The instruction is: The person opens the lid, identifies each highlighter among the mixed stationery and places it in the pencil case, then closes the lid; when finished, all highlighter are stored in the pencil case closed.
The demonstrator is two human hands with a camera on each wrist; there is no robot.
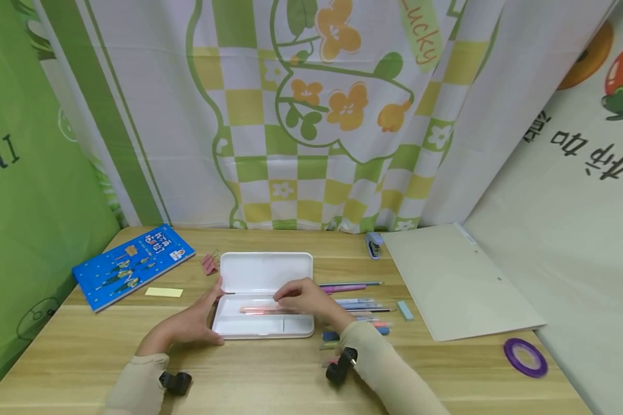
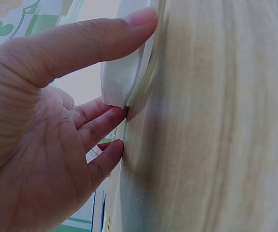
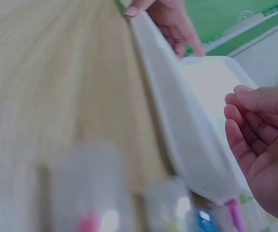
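Your left hand (image 1: 192,323) spreads wide against the white case (image 1: 239,329), thumb at its front corner, fingers along its end. Your right hand (image 1: 308,300) reaches over the tray, fingers loosely curled, thumb close to the index fingertip. Between your hands, the orange pen (image 1: 253,310) lies in the case, beside your right fingertips.

1. You wore pale beige sleeves; the left sleeve (image 1: 135,385) ended in a creased cuff at your wrist.
2. Your right sleeve (image 1: 394,369) matched its colour.
3. A black, blocky left wrist camera (image 1: 176,383) and similar right wrist camera (image 1: 341,367) sat against your cuffs.
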